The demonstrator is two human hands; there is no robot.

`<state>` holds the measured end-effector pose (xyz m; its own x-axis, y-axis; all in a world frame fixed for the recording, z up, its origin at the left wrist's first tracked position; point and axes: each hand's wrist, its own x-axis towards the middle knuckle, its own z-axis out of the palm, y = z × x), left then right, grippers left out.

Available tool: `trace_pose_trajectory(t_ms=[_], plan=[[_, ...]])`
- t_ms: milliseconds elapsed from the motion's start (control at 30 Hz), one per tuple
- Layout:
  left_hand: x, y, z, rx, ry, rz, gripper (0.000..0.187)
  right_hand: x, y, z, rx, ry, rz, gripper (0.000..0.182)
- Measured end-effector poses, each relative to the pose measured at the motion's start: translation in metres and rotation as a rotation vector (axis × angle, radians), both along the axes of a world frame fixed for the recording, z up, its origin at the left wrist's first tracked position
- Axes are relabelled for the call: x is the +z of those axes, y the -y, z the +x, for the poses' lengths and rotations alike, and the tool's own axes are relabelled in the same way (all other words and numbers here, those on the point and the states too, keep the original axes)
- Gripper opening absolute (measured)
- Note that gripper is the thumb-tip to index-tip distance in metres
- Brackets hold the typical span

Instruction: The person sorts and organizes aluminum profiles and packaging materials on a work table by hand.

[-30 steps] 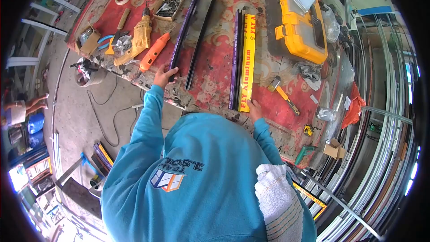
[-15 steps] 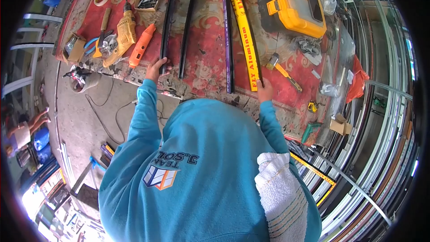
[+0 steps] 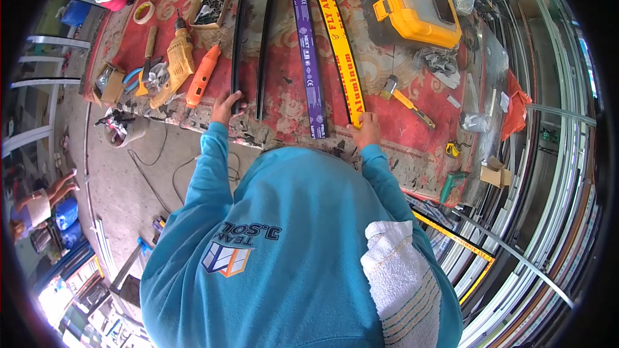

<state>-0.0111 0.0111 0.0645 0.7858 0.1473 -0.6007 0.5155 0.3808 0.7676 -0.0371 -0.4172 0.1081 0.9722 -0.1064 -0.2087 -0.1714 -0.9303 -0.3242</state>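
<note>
My left hand [image 3: 227,107] is closed round the near end of a long black aluminum profile [image 3: 240,32]. A second black profile [image 3: 265,51] lies just right of it, apart from the hand. My right hand [image 3: 366,130] grips the near end of the profile with yellow "FLY Aluminum" film [image 3: 343,58]. Left of that one, a profile with purple printed film [image 3: 310,64] lies with its broad face up, untouched. An orange power tool [image 3: 204,76] and a yellow drill [image 3: 179,58] are left of my left hand. A hammer [image 3: 406,100] lies right of my right hand.
The worktable's worn red floral covering [image 3: 290,90] bears a box of small metal parts [image 3: 211,2], a yellow tool case [image 3: 416,3] and a tape measure [image 3: 453,149]. Long metal bars [image 3: 516,270] are racked at right. Another person [image 3: 40,209] is at far left.
The purple-film profile has turned to show its broad face. My right hand has shifted left, and the yellow-film profile has turned and moved left with it. My left hand keeps its grip.
</note>
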Motion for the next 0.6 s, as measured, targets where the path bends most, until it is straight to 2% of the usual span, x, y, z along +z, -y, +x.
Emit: trace_pose_trajectory(t_ms=[67, 133, 200, 267, 300, 400, 433, 500, 567, 600], plan=[[0.000, 0.000, 0.000, 0.001, -0.005, 0.000, 0.034, 0.000, 0.008, 0.002, 0.002, -0.016, 0.006, 0.042], [-0.003, -0.002, 0.000, -0.010, 0.008, -0.011, 0.033, -0.007, 0.029, 0.006, 0.009, -0.021, 0.333, 0.036], [-0.006, -0.004, 0.000, -0.015, 0.006, -0.015, 0.033, -0.032, 0.052, 0.015, -0.188, 0.096, 0.704, 0.038], [-0.001, -0.001, 0.000, -0.005, 0.012, -0.031, 0.032, -0.050, 0.092, 0.024, -0.367, 0.047, 0.496, 0.040], [0.001, 0.001, -0.001, -0.013, 0.005, -0.031, 0.032, -0.049, 0.094, 0.024, -0.377, 0.042, 0.494, 0.040], [-0.001, 0.001, -0.001, 0.018, 0.001, -0.016, 0.031, -0.030, 0.081, 0.031, -0.417, 0.329, 0.587, 0.038], [-0.004, 0.000, -0.001, 0.016, -0.004, -0.013, 0.031, -0.023, 0.064, 0.031, -0.420, 0.324, 0.589, 0.038], [-0.007, -0.001, 0.000, -0.001, 0.018, -0.029, 0.032, -0.011, 0.024, 0.028, -0.279, 0.388, 0.680, 0.039], [-0.007, -0.001, -0.001, 0.000, 0.012, -0.014, 0.032, -0.009, -0.019, 0.021, -0.090, 0.374, 0.499, 0.046], [-0.006, 0.000, 0.000, -0.001, 0.007, -0.001, 0.033, -0.010, -0.039, 0.016, -0.050, 0.249, 0.474, 0.054]])
